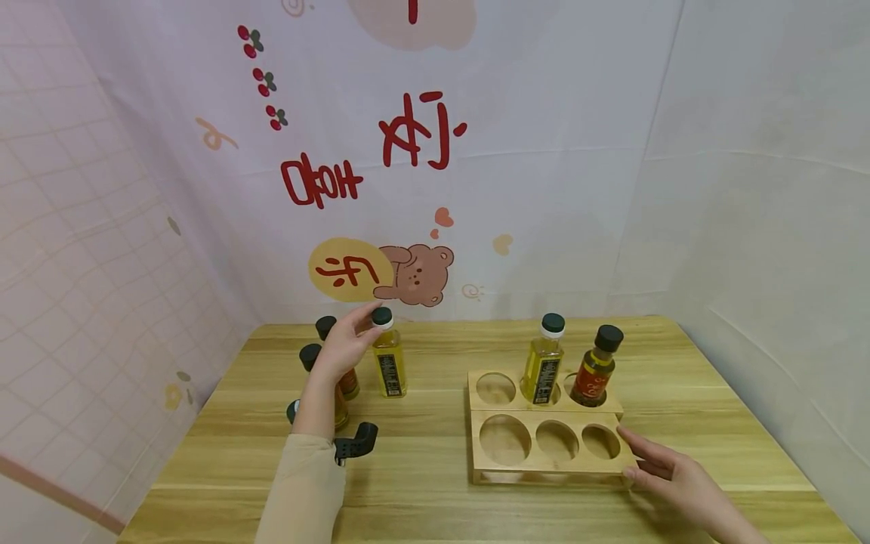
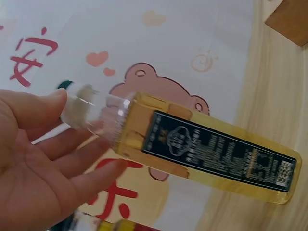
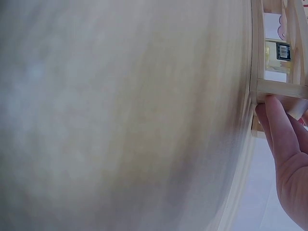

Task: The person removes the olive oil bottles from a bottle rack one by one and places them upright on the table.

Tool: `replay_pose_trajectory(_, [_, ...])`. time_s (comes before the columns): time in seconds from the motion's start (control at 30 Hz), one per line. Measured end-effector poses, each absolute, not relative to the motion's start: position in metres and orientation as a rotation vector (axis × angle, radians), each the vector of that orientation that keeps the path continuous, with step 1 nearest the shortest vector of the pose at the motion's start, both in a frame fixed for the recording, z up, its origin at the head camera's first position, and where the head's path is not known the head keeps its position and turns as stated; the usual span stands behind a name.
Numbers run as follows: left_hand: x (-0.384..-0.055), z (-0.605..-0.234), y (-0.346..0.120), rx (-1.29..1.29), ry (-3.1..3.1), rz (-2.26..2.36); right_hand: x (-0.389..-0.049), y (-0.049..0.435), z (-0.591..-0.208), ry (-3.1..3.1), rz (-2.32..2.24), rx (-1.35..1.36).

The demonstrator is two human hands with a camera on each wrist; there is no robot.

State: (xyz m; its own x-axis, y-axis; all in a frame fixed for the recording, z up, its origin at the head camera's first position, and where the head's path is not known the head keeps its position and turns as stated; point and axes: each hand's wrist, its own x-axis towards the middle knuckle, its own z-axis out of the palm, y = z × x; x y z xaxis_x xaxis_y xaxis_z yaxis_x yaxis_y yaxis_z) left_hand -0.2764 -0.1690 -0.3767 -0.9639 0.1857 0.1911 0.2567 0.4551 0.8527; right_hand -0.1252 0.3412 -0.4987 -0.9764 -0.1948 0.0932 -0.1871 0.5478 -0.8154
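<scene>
My left hand (image 1: 348, 346) has its thumb and fingers around the neck of a square bottle of yellow oil (image 1: 390, 366). That bottle stands upright, with a dark green cap and a black label; the thumb lies on its white collar in the left wrist view. My right hand (image 1: 669, 476) touches the right end of a two-step wooden rack (image 1: 476, 446) with extended fingers. In the rack's back row stand another yellow oil bottle (image 1: 544, 363), in the middle hole, and a dark-capped bottle with a red label (image 1: 593, 378), in the right hole.
Left of the held bottle, more dark-capped bottles (image 1: 310, 355) stand partly hidden behind my left forearm. The rack's front row has three round holes, and its back left hole (image 1: 495, 387) is unfilled. A printed cloth (image 1: 564, 189) hangs behind the wooden table (image 1: 421, 483).
</scene>
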Motion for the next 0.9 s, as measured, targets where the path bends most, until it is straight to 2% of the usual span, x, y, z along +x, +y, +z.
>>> replay_pose_trajectory(0.33, [-0.256, -0.352, -0.171, -0.492, -2.781, -1.355, -0.125, 0.340, -0.496, 2.765, -1.406, -0.292])
replay_pose_trajectory(0.9, [-0.223, -0.331, -0.175, -0.593, -2.747, -1.419, -0.126, 0.341, -0.497, 2.740, -1.405, -0.285])
